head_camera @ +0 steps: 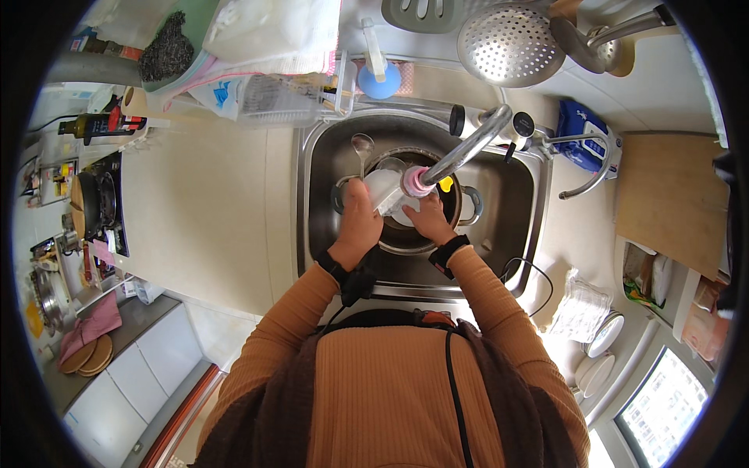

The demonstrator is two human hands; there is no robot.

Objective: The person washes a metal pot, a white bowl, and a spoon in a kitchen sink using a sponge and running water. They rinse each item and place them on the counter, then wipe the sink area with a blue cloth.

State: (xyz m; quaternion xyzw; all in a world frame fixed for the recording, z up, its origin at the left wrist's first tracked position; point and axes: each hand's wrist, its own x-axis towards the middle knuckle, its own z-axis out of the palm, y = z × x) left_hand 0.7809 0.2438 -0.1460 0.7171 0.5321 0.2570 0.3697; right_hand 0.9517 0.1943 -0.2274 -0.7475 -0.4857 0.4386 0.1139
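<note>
My left hand point(360, 225) is closed around the handle of a metal spoon point(363, 146), its bowl pointing away from me, and is beside a white dish point(383, 184) under the running faucet point(468, 146). My right hand point(430, 219) reaches over a two-handled metal pot point(404, 243) that stands in the steel sink point(503, 222). Its spread fingers touch or hover by white ware in the pot; the contact is unclear. A yellow item point(446, 184) lies at the pot's right inside. The pink faucet nozzle point(416, 181) partly hides the dishes.
Beyond the sink stand a blue-topped pump bottle point(379, 79) and a dish rack point(345, 88). A perforated skimmer point(510, 44) hangs at the back. A second thin faucet point(605, 158) and a blue wipes pack point(585, 131) are at right. A cable point(544, 272) crosses the sink's right edge.
</note>
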